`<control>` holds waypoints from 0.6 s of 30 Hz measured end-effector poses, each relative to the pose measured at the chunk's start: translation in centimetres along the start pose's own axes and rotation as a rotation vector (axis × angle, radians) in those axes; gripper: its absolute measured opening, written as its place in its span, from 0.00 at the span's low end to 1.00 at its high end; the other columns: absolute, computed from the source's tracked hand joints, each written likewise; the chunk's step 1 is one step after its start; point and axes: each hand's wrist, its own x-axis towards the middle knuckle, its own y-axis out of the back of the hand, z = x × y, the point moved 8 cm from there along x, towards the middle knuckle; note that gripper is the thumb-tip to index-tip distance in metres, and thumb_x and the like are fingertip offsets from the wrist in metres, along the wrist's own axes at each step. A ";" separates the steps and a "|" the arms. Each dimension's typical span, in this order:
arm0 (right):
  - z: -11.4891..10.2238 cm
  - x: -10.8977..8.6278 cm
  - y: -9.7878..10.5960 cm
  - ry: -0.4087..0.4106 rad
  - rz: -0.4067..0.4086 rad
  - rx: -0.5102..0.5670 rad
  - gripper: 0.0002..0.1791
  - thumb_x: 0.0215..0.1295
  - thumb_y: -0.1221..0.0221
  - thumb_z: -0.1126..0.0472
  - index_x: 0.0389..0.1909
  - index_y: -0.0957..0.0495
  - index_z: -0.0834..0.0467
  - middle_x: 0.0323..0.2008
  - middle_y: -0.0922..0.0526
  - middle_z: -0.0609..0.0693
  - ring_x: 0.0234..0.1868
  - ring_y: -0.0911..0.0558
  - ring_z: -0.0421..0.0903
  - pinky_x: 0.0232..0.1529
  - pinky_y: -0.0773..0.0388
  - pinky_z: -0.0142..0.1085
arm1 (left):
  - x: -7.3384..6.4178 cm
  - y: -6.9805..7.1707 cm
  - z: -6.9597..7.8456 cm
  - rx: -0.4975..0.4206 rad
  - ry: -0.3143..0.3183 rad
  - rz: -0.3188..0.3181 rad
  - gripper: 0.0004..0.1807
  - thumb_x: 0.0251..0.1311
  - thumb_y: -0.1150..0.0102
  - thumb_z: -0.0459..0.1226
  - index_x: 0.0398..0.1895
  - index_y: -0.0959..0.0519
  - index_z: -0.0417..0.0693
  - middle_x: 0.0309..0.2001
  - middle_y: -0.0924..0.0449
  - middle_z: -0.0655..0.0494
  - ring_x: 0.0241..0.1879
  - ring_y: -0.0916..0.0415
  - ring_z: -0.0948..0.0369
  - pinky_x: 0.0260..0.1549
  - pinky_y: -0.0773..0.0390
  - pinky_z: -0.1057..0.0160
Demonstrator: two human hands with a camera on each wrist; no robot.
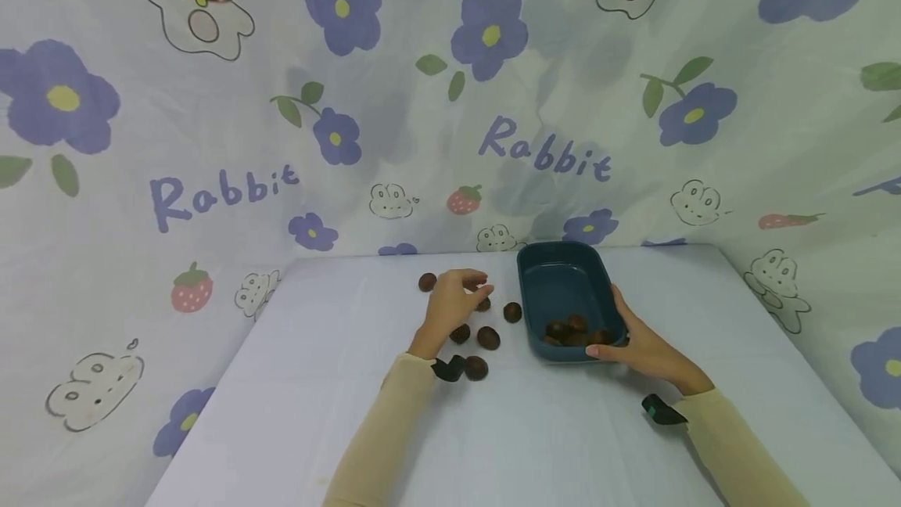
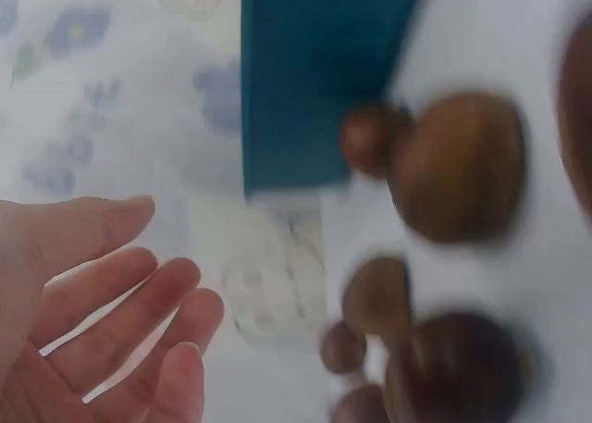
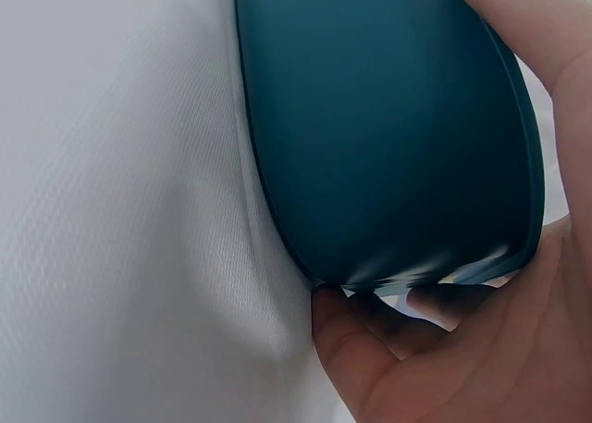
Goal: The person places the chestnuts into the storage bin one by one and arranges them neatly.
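My left hand hovers over loose brown chestnuts on the white table, left of a dark teal dish. In the left wrist view its fingers are spread and loosely bent, with nothing between them and the thumb. Several chestnuts appear blurred beside it there. My right hand grips the dish by its near right corner, thumb at the near rim and fingers along the right side. Inside the dish, several chestnuts lie gathered at the near end.
One chestnut sits at the back left of the group, another close to the dish's left wall. The nearest chestnut lies beside the black strap on my left wrist. A printed curtain rises behind the table.
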 end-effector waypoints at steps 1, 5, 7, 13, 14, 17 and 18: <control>0.0 0.0 0.0 0.000 0.001 -0.002 0.71 0.63 0.29 0.46 0.79 0.84 0.37 0.84 0.76 0.58 0.82 0.65 0.72 0.69 0.57 0.79 | 0.0 0.6 -0.8 -0.019 0.014 0.023 0.15 0.65 0.31 0.43 0.51 0.12 0.46 0.47 0.09 0.52 0.42 0.13 0.56 0.41 0.16 0.57; 0.1 0.0 0.0 0.010 0.003 -0.014 0.72 0.63 0.29 0.46 0.80 0.84 0.40 0.84 0.76 0.59 0.82 0.64 0.74 0.69 0.57 0.80 | 0.3 2.6 -3.6 -0.074 0.052 0.121 0.15 0.64 0.29 0.42 0.49 0.12 0.43 0.45 0.09 0.50 0.42 0.12 0.54 0.40 0.15 0.57; 0.2 0.0 -0.1 0.009 0.001 -0.018 0.72 0.63 0.29 0.46 0.80 0.85 0.40 0.83 0.76 0.60 0.82 0.64 0.75 0.69 0.56 0.80 | 0.5 3.7 -4.8 -0.097 0.059 0.179 0.15 0.63 0.28 0.41 0.48 0.12 0.42 0.44 0.09 0.48 0.41 0.12 0.53 0.39 0.15 0.58; 0.0 -0.1 0.0 -0.004 0.003 -0.012 0.71 0.63 0.29 0.46 0.80 0.84 0.38 0.84 0.76 0.58 0.82 0.64 0.73 0.69 0.56 0.80 | 0.9 6.2 -8.4 -0.142 0.133 0.334 0.16 0.60 0.25 0.42 0.46 0.12 0.41 0.42 0.09 0.46 0.39 0.12 0.51 0.36 0.18 0.63; -0.1 -0.1 0.0 -0.003 0.003 -0.011 0.72 0.62 0.29 0.47 0.80 0.84 0.38 0.84 0.76 0.58 0.82 0.64 0.74 0.69 0.56 0.80 | 1.0 6.4 -9.1 -0.146 0.154 0.341 0.16 0.60 0.25 0.42 0.46 0.12 0.41 0.42 0.09 0.46 0.39 0.12 0.51 0.35 0.19 0.64; -0.4 -0.1 0.1 0.006 0.001 -0.010 0.72 0.62 0.28 0.48 0.80 0.83 0.40 0.84 0.76 0.58 0.82 0.64 0.74 0.68 0.56 0.80 | 1.0 6.5 -10.7 -0.145 0.209 0.342 0.19 0.59 0.25 0.43 0.47 0.12 0.39 0.43 0.10 0.44 0.41 0.12 0.50 0.34 0.19 0.65; -0.4 -0.1 0.2 0.008 0.000 -0.010 0.72 0.62 0.28 0.48 0.80 0.83 0.39 0.84 0.76 0.58 0.82 0.64 0.74 0.69 0.56 0.80 | 1.0 6.4 -11.2 -0.143 0.224 0.339 0.20 0.59 0.25 0.43 0.48 0.13 0.38 0.43 0.10 0.43 0.42 0.12 0.49 0.35 0.19 0.65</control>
